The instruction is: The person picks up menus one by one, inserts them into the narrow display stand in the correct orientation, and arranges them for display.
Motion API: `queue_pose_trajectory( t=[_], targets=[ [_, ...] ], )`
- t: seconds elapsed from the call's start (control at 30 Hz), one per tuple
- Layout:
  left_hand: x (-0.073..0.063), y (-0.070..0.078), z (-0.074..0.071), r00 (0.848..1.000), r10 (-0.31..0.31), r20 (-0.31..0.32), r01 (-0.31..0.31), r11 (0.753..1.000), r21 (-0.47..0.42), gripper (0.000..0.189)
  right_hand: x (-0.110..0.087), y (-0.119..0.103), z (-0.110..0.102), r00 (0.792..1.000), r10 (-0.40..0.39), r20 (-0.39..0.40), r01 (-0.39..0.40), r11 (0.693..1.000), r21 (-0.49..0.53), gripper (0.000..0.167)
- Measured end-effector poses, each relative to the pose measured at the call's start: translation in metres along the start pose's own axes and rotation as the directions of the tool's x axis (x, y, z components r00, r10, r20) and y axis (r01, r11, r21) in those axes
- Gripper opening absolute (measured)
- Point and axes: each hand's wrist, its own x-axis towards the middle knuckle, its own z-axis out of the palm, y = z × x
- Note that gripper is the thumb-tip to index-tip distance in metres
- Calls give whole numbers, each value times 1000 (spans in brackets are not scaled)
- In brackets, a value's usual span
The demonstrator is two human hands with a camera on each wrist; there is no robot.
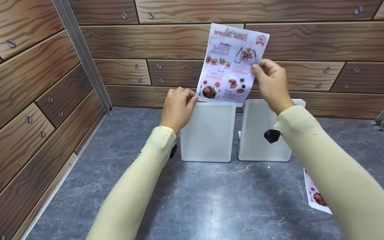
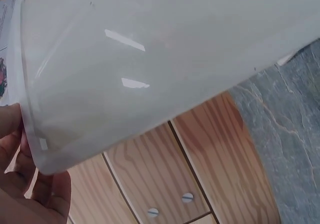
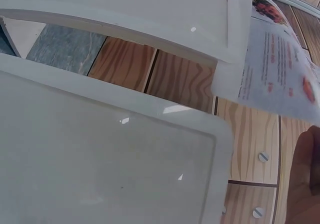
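Observation:
A printed restaurant menu sheet point(image 1: 227, 71) stands above the left white menu stand point(image 1: 207, 133), its lower edge right at the stand's top edge. My right hand point(image 1: 273, 81) pinches the sheet's right edge between thumb and fingers. My left hand point(image 1: 178, 106) grips the upper left corner of that stand, next to the sheet's lower left corner. In the left wrist view, the left fingers point(image 2: 52, 191) curl behind the clear-faced panel point(image 2: 150, 69). The right wrist view shows the sheet's lower part point(image 3: 277, 69) bowed and overlapping the stand's top edge.
A second white stand point(image 1: 262, 133) is upright just to the right, partly covered by my right forearm. Another menu point(image 1: 317, 198) lies on the grey marbled table point(image 1: 218, 200), half hidden under the right sleeve. Wood-patterned walls point(image 1: 178, 41) close off the back and sides.

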Motion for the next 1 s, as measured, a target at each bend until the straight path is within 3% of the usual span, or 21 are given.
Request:
queue_pose_trajectory(
  t=[0.13, 0.4, 0.5, 0.57, 0.67, 0.8, 0.9, 1.0],
  targets=[
    [0, -5, -4, 1000, 6, -2, -6, 1000, 12, 17, -1, 1, 1, 1000, -21, 13, 21, 1000, -4, 11],
    [-1, -4, -12, 1000, -4, 31, 3, 1000, 22, 19, -2, -1, 7, 999, 16, 49, -16, 1000, 1, 9],
    [0, -3, -14, 999, -36, 12, 37, 999, -37, 20, -2, -3, 9, 999, 34, 43, -33, 999, -30, 9],
    [2, -2, -15, 998, -62, -13, 60, 991, -122, 21, -1, -5, 12, 998, 47, 44, -45, 998, -50, 9],
    [7, 2, -18, 995, -81, -66, 58, 952, -300, 21, 0, -7, 16, 996, 72, 45, -69, 996, -62, 10],
    [15, 10, -23, 983, -77, -165, -18, 859, -512, 21, 1, -11, 23, 996, 83, 38, -80, 994, -78, 10],
    [19, 16, -28, 968, -86, -236, -73, 804, -591, 19, 0, -12, 26, 997, 75, 37, -71, 994, -88, 11],
    [22, 19, -30, 958, -104, -267, -87, 781, -618, 15, 0, -12, 26, 997, 65, 36, -62, 996, -71, 11]
  ],
)
